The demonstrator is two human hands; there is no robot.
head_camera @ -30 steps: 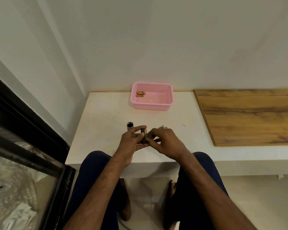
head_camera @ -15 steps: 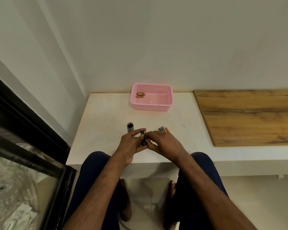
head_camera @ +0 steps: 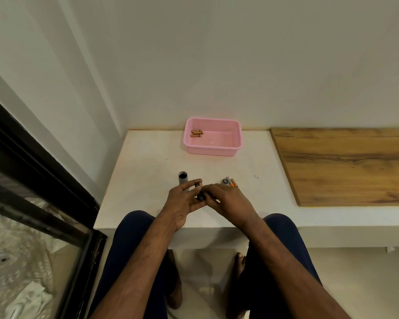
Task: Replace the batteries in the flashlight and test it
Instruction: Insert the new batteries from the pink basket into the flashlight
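I hold a small dark part (head_camera: pixel 201 197) between both hands, above the white table (head_camera: pixel 145 176), well in front of the pink basket (head_camera: pixel 211 151). My left hand (head_camera: pixel 182 204) curls its fingers and thumb around this part, and my right hand (head_camera: pixel 229 200) pinches it from the other side. The grey flashlight tube (head_camera: pixel 183 178) stands upright in front of the basket's left end, just beside my left fingers. Copper batteries (head_camera: pixel 196 133) lie inside the basket, at its left side. A round cap (head_camera: pixel 225 181) and an orange battery (head_camera: pixel 233 182) lie in front of the basket's right end, near my right hand.
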